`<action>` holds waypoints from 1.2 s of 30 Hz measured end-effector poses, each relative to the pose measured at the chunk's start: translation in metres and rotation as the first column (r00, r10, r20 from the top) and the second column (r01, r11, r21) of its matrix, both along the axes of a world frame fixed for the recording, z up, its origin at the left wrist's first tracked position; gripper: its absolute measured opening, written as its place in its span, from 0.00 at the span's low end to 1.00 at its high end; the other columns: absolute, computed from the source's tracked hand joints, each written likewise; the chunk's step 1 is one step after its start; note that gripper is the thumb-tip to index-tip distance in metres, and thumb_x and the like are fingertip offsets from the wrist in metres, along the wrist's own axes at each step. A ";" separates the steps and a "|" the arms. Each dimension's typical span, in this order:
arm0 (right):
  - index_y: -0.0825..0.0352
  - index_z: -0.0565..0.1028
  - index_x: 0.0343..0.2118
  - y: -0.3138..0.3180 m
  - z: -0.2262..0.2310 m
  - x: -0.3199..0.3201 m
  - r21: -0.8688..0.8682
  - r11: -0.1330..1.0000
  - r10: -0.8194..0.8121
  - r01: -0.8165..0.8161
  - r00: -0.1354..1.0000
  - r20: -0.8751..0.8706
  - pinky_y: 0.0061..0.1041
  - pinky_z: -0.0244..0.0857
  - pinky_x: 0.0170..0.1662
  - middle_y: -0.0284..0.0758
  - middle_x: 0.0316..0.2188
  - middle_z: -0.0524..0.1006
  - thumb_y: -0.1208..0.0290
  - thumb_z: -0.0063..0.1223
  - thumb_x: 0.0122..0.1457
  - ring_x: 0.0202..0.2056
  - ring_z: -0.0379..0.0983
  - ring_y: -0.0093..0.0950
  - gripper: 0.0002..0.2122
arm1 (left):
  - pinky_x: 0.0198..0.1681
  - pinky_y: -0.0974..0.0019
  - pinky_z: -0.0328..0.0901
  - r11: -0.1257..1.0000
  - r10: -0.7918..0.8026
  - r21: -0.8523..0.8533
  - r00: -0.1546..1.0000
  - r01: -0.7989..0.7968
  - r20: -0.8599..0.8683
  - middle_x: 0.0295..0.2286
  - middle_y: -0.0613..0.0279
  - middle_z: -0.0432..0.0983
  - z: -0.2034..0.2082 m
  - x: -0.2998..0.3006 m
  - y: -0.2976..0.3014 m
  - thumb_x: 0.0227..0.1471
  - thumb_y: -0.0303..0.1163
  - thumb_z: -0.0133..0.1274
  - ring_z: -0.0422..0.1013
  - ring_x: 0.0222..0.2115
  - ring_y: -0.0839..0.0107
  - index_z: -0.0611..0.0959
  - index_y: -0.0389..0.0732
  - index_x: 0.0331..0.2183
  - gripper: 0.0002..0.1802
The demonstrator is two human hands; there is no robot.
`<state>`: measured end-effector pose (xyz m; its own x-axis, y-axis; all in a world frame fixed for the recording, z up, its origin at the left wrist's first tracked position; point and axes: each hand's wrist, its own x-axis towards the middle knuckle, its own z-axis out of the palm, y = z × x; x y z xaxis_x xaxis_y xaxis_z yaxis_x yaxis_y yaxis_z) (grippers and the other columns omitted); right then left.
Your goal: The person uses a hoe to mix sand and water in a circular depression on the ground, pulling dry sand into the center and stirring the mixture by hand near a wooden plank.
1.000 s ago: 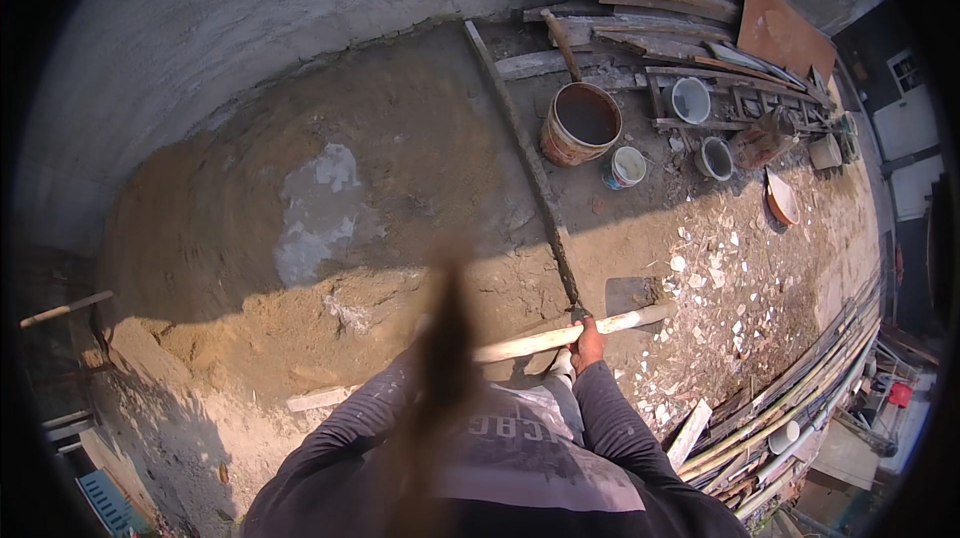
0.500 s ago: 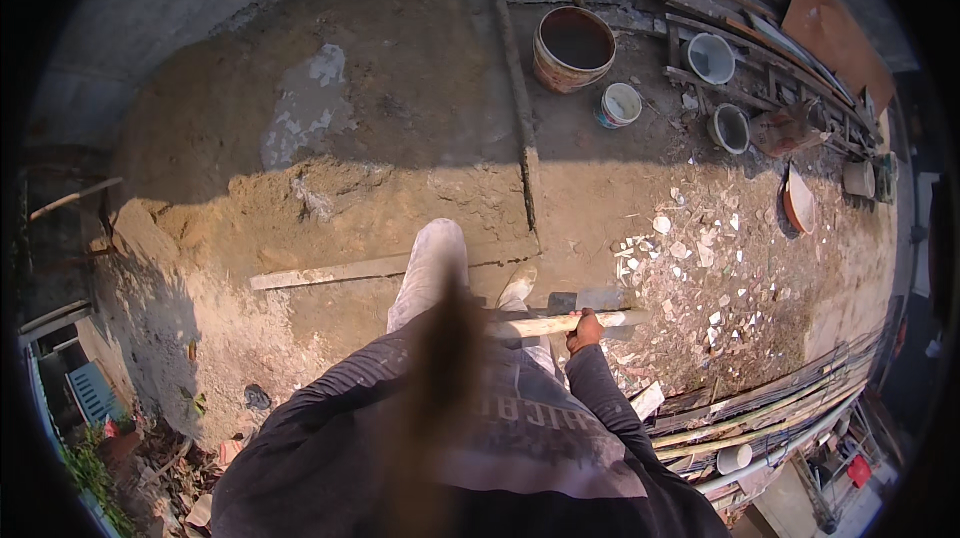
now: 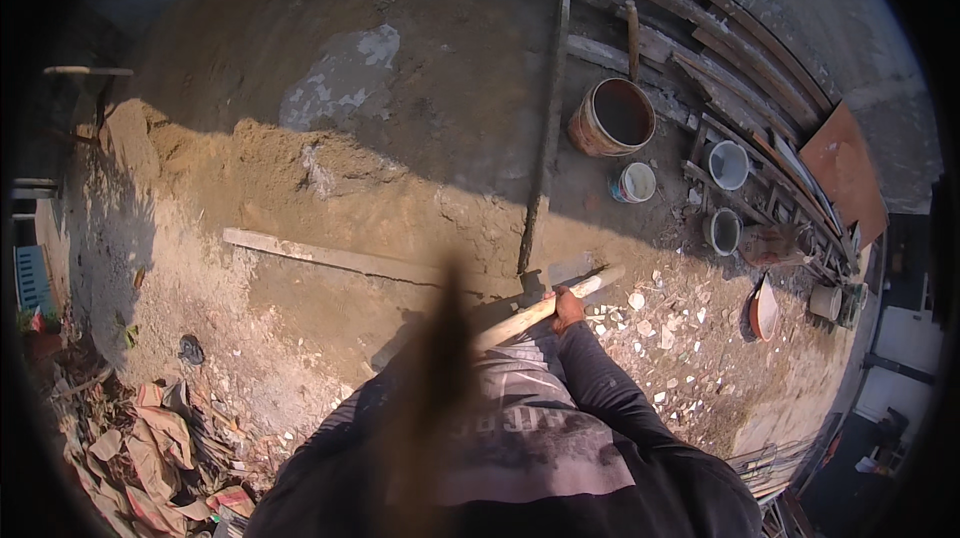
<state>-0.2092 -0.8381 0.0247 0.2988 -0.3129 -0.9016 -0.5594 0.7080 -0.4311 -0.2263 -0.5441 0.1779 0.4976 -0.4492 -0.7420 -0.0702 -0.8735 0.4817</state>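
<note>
My right hand is closed around a thick, pale wooden pole, which lies slantwise in front of my body. Its far right end sticks out beyond the hand. My left hand does not show; the left arm reaches toward the pole's near end, where a blurred brown shape close to the lens covers the view. Beyond the pole are a long wooden strip lying across the ground and a second strip running away from me. They border a patch of damp sand or mortar.
A large bucket and a small white pail stand right of the far strip. More buckets and stacked planks lie farther right. White shards litter the ground at right. Torn sacks and debris lie at lower left.
My view has turned, so the ground and buckets sit elsewhere in the picture. The pole has tilted, its right end now pointing farther away. My right hand still grips it.
</note>
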 end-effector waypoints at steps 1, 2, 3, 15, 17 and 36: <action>0.71 0.67 0.29 -0.005 -0.001 0.023 0.028 0.997 0.073 -0.074 0.997 0.037 0.31 0.70 0.25 0.36 0.20 0.68 0.78 0.44 0.57 0.21 0.69 0.30 0.02 | 0.39 0.53 0.69 0.999 0.043 0.012 0.999 -0.043 0.010 0.36 0.43 0.78 0.004 0.002 -0.003 0.48 0.66 0.50 0.75 0.37 0.48 0.74 0.40 0.48 0.40; 0.70 0.67 0.30 0.010 0.010 0.047 0.018 0.997 0.079 -0.080 0.996 0.037 0.31 0.71 0.25 0.35 0.20 0.68 0.77 0.44 0.57 0.20 0.69 0.30 0.03 | 0.38 0.53 0.69 0.995 0.091 0.047 0.996 -0.092 0.010 0.35 0.42 0.78 0.005 0.000 0.001 0.48 0.66 0.51 0.75 0.36 0.47 0.74 0.39 0.48 0.40; 0.70 0.67 0.30 0.003 0.005 0.073 0.023 0.995 0.098 -0.099 0.994 0.041 0.31 0.71 0.26 0.36 0.21 0.69 0.76 0.44 0.58 0.21 0.69 0.31 0.03 | 0.36 0.52 0.70 0.990 0.130 0.058 0.991 -0.131 0.019 0.34 0.41 0.78 0.004 0.002 -0.005 0.48 0.66 0.51 0.75 0.36 0.46 0.74 0.39 0.47 0.40; 0.68 0.67 0.34 -0.087 -0.186 0.378 -0.530 0.515 0.775 -0.673 0.630 -0.045 0.30 0.64 0.19 0.33 0.18 0.70 0.72 0.52 0.57 0.16 0.67 0.26 0.07 | 0.44 0.55 0.69 0.375 0.877 -0.092 0.385 -0.922 -0.286 0.36 0.44 0.78 -0.242 0.125 -0.287 0.41 0.46 0.61 0.75 0.41 0.51 0.79 0.40 0.43 0.28; 0.73 0.73 0.37 -0.100 -0.246 0.429 -0.547 0.245 0.816 -0.801 0.475 -0.330 0.33 0.69 0.27 0.40 0.22 0.76 0.67 0.55 0.52 0.22 0.76 0.30 0.14 | 0.45 0.54 0.69 0.371 0.904 -0.038 0.371 -0.928 -0.215 0.36 0.45 0.79 -0.312 0.178 -0.328 0.40 0.45 0.61 0.74 0.42 0.51 0.80 0.41 0.43 0.27; 0.79 0.64 0.47 -0.067 -0.417 0.412 -0.437 -0.103 0.825 -0.894 0.169 -0.540 0.38 0.68 0.45 0.56 0.38 0.76 0.65 0.52 0.53 0.42 0.76 0.46 0.24 | 0.23 0.62 0.69 0.146 0.869 0.107 0.076 -0.984 -0.489 0.20 0.53 0.77 -0.434 0.167 -0.315 0.41 0.40 0.59 0.74 0.17 0.67 0.78 0.34 0.42 0.27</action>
<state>0.2030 -0.9048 -0.3924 0.7051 -0.2225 -0.6733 -0.5475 -0.7742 -0.3175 -0.0591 -0.8586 -0.2562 0.3575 0.0160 -0.9338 0.9329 0.0394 0.3579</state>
